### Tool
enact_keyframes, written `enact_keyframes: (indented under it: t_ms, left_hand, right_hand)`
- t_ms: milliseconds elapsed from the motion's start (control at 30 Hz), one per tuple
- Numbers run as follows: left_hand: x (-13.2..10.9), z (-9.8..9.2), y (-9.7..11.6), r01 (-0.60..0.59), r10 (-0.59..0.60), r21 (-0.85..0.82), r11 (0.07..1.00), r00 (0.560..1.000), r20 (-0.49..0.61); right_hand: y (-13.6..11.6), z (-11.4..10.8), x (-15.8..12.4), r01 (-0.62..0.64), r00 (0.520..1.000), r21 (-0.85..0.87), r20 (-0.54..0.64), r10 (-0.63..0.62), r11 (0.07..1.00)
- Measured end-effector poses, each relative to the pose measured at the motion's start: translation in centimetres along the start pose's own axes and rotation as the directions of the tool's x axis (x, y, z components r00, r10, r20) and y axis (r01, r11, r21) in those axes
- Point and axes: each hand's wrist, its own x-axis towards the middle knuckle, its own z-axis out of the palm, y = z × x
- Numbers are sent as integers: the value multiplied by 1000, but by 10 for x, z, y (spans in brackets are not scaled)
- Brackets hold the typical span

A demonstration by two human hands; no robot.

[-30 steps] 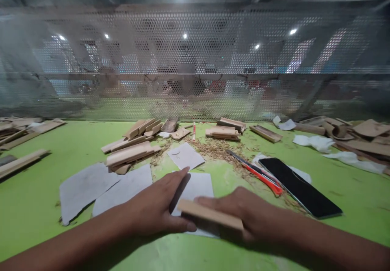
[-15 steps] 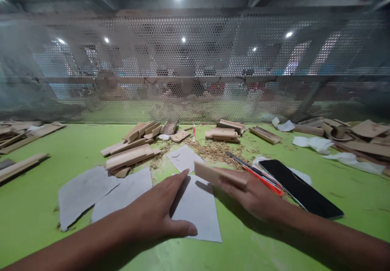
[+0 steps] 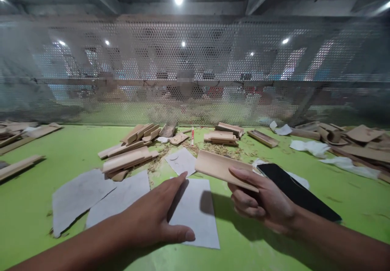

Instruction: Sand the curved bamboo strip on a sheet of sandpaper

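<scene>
**Two hands, one slat held clear of the table**

Two spare sheets of grey paper lie flat at the left of the green table. A pile of wooden slats sits just behind them. Next comes the left hand, palm down with fingers straight and thumb out to the side. It rests flat on another grey sheet. To its right, the right hand grips the slat at its right end, thumb across the top and fingers curled beneath. The slat is raised off the table. It runs up and to the left from that hand, so its free end sits just beyond the left fingertips without touching them. Its shadow falls on the sheet below. Shavings are scattered on the table behind the slat. A dark phone lies face up just behind the right hand, its near edge hidden by the knuckles. Wood scraps and white rags fill the far right.
</scene>
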Motion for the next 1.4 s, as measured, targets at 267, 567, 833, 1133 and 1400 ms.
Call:
enact_keyframes:
  t_ms: [267, 567, 833, 1133, 1400]
  left_hand:
    - [1, 1, -2, -30, 29, -51, 998, 999, -19]
    - [-1, 1, 0, -33, 31, -68, 997, 999, -22]
    - [-2, 0, 1, -4, 4, -82, 997, 1000, 7]
    - [-2, -1, 3, 25, -25, -43, 999, 1000, 18]
    - [-1, 2, 0, -6, 5, -57, 998, 1000, -11]
  right_hand:
    - [0, 4, -2, 101, 989, -470, -48, -140, 877]
    - [20, -10, 6, 421, 886, -860, 458, -75, -289]
    - [16, -7, 10, 492, 860, -815, 510, 23, -308]
    - [21, -10, 8, 503, 845, -781, 535, 19, -370]
    - [22, -9, 6, 474, 861, -778, 508, 30, -413]
